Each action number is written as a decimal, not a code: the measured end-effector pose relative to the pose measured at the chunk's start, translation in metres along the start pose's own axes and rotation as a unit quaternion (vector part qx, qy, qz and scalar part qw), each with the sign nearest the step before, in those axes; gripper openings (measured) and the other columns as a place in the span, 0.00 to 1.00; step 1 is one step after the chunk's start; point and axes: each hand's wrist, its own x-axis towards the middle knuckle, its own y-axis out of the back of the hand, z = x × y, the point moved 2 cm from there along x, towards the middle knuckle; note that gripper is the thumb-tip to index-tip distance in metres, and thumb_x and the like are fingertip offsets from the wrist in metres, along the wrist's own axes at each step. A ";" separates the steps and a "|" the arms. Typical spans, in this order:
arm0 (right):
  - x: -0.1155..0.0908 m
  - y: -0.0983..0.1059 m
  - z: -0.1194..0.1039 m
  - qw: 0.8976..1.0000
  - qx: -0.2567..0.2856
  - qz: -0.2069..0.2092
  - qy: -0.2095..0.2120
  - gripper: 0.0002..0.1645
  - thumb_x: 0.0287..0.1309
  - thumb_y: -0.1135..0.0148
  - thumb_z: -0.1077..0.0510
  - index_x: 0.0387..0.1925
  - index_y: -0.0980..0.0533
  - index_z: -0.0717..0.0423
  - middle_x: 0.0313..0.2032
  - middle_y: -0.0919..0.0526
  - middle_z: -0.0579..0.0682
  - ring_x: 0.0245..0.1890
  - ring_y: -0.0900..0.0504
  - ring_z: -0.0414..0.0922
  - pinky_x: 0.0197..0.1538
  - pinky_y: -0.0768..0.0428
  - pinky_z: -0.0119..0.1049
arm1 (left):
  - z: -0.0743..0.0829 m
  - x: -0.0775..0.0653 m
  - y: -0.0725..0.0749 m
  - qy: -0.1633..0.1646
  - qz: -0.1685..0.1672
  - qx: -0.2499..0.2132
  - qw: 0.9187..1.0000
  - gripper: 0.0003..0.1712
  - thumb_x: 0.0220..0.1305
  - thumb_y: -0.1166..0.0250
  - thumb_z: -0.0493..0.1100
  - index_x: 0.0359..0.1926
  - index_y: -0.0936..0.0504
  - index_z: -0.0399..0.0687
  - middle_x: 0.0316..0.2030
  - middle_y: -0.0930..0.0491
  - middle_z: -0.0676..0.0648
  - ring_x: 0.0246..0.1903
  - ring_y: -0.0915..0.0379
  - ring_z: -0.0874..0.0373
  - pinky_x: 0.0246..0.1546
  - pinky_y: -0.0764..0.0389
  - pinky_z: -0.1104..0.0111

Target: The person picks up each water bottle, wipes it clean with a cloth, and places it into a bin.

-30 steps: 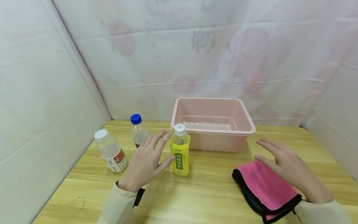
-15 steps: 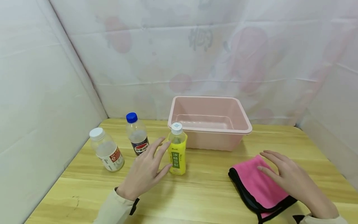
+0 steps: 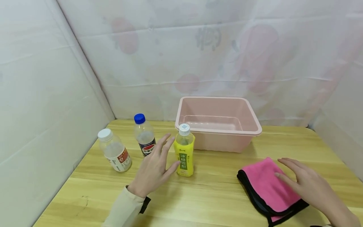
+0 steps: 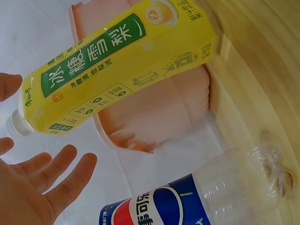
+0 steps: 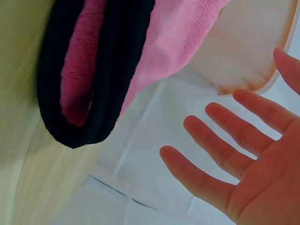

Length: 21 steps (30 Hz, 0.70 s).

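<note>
My left hand (image 3: 153, 168) hovers beside a yellow-labelled drink bottle (image 3: 185, 154) with a white cap, its fingers spread and apart from the bottle in the left wrist view. Just behind that hand stands a clear Pepsi bottle (image 3: 145, 137) with a blue cap, partly hidden by the fingers. A clear bottle (image 3: 114, 153) with a white cap and a red-and-white label is upright further left. On the right, my right hand (image 3: 307, 183) is held over the edge of a folded pink cloth (image 3: 269, 186) with black trim. Its fingers are spread and hold nothing.
A pink plastic tub (image 3: 221, 142) stands at the back of the wooden table (image 3: 210, 195), behind the yellow bottle. White printed sheeting (image 3: 158, 63) hangs around the table at the back and sides.
My right hand has moved a little to the right and lower over the cloth. The left hand stays near the yellow bottle. The view shifts slightly; bottles, tub and cloth stay in place.
</note>
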 end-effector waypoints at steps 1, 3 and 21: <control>-0.001 0.000 0.001 1.000 -0.003 0.000 0.000 0.31 0.61 0.28 0.49 0.58 0.24 0.64 0.55 0.22 0.70 0.50 0.23 0.71 0.43 0.25 0.70 | 0.000 0.001 -0.001 -0.003 0.003 -0.003 1.000 0.39 0.75 0.42 0.54 0.75 0.44 0.38 0.69 0.37 0.32 0.56 0.25 0.38 0.34 0.12 0.57; -0.001 -0.001 0.002 1.000 -0.008 -0.002 0.000 0.31 0.61 0.29 0.49 0.58 0.24 0.64 0.55 0.22 0.70 0.49 0.23 0.72 0.43 0.25 0.71 | -0.001 0.004 -0.003 -0.007 0.008 -0.008 1.000 0.40 0.75 0.41 0.53 0.75 0.45 0.37 0.69 0.36 0.31 0.52 0.23 0.40 0.32 0.12 0.61; 0.018 0.017 0.004 0.995 -0.010 -0.094 -0.039 0.36 0.68 0.35 0.45 0.62 0.28 0.69 0.58 0.28 0.77 0.55 0.28 0.76 0.49 0.28 0.74 | -0.002 0.034 -0.009 -0.023 0.028 -0.013 0.999 0.58 0.53 0.22 0.52 0.75 0.46 0.38 0.69 0.36 0.32 0.40 0.20 0.44 0.27 0.16 0.64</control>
